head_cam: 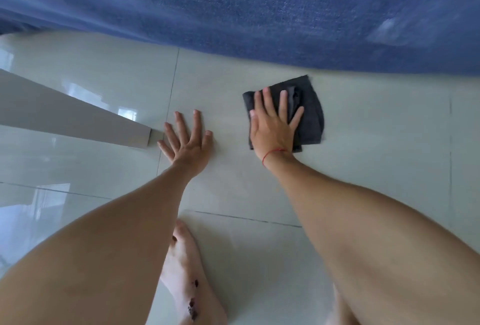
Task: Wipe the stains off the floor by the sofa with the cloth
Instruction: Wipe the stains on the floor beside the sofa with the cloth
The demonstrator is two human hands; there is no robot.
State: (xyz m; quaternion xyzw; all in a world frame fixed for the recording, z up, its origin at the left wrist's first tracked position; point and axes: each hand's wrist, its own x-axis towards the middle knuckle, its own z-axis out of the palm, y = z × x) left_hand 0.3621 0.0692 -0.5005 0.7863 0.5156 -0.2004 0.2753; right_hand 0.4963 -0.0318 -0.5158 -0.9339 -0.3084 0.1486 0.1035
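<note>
Dark grey cloth (304, 114), folded into a rough square, is pressed flat against the pale glossy tiled floor (363, 148) by the right hand (272, 130). The fingers of that hand are spread and extended over the left part of the cloth rather than curled around it, so the cloth is pinned under the palm, not clutched. A thin red string (272, 154) is worn at the right wrist. The left hand (187, 143) is laid open on bare tile, fingers splayed, nothing held, well apart from the cloth. The cloth is seen just in front of the blue woven sofa (259, 7), whose lower edge hangs close above it. A pale grey furniture edge (78, 119) is seen beside the left hand. A bare foot (187, 278) is planted on the tile between the forearms. No stains can be made out on the floor.
</note>
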